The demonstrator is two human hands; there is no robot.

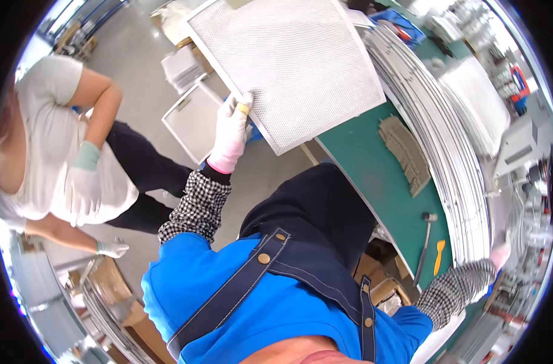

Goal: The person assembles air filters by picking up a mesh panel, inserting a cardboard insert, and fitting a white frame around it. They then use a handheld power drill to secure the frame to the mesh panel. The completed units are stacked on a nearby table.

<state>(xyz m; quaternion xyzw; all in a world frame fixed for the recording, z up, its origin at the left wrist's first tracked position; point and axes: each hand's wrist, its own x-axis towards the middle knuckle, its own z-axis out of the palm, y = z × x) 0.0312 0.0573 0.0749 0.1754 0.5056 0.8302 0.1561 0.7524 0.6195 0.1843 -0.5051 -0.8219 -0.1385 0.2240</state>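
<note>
My left hand (231,130), in a white and pink glove, is closed on the edge of a large framed mesh panel (288,67). The panel is tilted, and its near corner reaches past the edge of the green worktable (370,164). Out to the far right, my right hand (501,253), also gloved, is beside the near end of a long stack of thin white frame strips (464,176). Its fingers are small and blurred there, so I cannot make out a grip. Checked sleeves cover both my forearms.
A hammer (424,246), a yellow scraper (439,257) and tan corrugated pieces (405,155) lie on the table. Beyond the strips is a pile of mesh sheets (475,106). On my left stands a co-worker (76,145) in gloves, near another framed panel (194,124). Cardboard boxes (373,276) sit below the table.
</note>
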